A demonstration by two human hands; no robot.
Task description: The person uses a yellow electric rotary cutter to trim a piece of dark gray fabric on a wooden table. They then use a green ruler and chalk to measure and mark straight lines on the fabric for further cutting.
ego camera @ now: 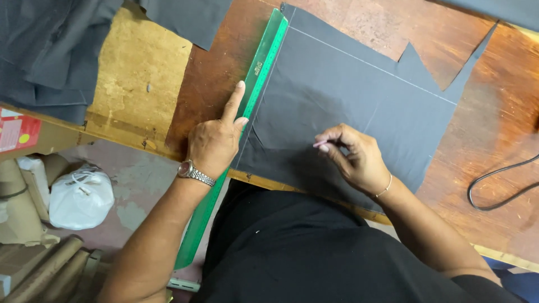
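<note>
A dark grey piece of fabric lies flat on a worn wooden table, with thin chalk lines across it. A long green ruler runs along the fabric's left edge and hangs over the table's near edge. My left hand, with a wristwatch, presses on the ruler, its index finger stretched along it. My right hand, with a thin bracelet, rests on the fabric and pinches a small pink piece of chalk at its fingertips.
More dark fabric is heaped at the table's far left, and another piece lies at the top. A black cable loops at the right. On the floor at the left are a white tied bag, cardboard tubes and boxes.
</note>
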